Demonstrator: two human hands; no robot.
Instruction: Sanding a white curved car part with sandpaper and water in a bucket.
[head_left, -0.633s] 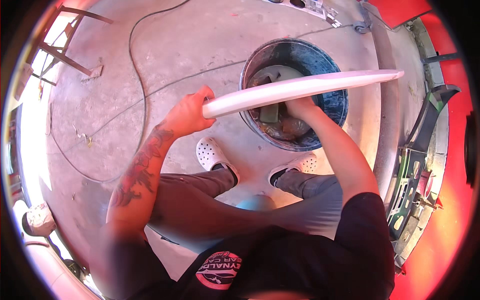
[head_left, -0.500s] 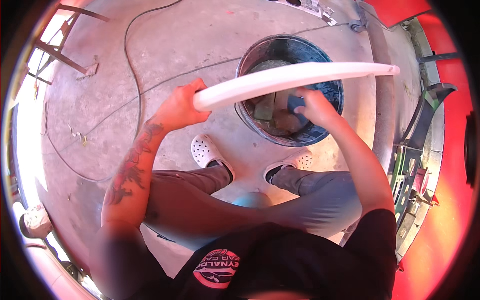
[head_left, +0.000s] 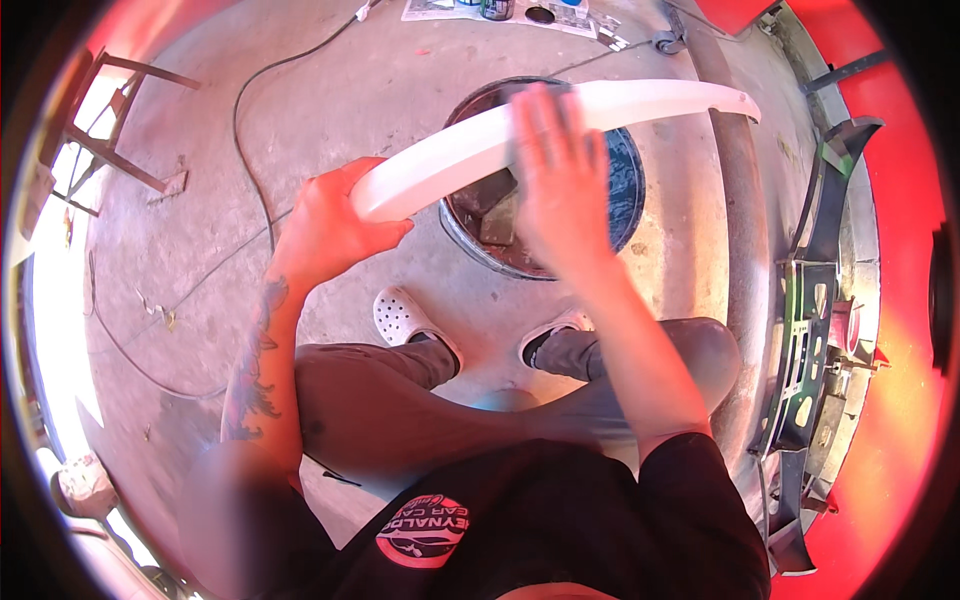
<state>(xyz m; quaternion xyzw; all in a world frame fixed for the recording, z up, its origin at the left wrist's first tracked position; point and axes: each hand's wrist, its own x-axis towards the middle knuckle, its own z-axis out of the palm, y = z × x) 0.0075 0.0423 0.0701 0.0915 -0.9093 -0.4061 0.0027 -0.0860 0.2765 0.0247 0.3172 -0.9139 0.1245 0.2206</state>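
My left hand (head_left: pixel 335 222) is closed around the near left end of a long, curved white panel piece (head_left: pixel 660 101), its thumb under the lower edge. The piece is held across, above a dark bucket (head_left: pixel 628 190). My right hand (head_left: pixel 562 185) lies over the middle of the white piece, fingers stretched along its surface and smeared by motion. Dark edges of a pad show beside those fingers; most of it is hidden beneath them. Inside the bucket, below the piece, brownish and grey-green blocks (head_left: pixel 500 218) show in murky liquid.
Newspaper (head_left: pixel 425 10) with cans (head_left: pixel 496 9) lies at the far side. A cable (head_left: pixel 240 130) runs over the concrete floor at left. On the right are a beam (head_left: pixel 738 220), a black-and-green trim part (head_left: pixel 800 340) and a red panel (head_left: pixel 860 470). A metal stand (head_left: pixel 130 160) is at far left.
My right hand has risen from the bucket, where it held a dark pad, onto the top of the white piece. The left hand and the piece have shifted slightly left in view.
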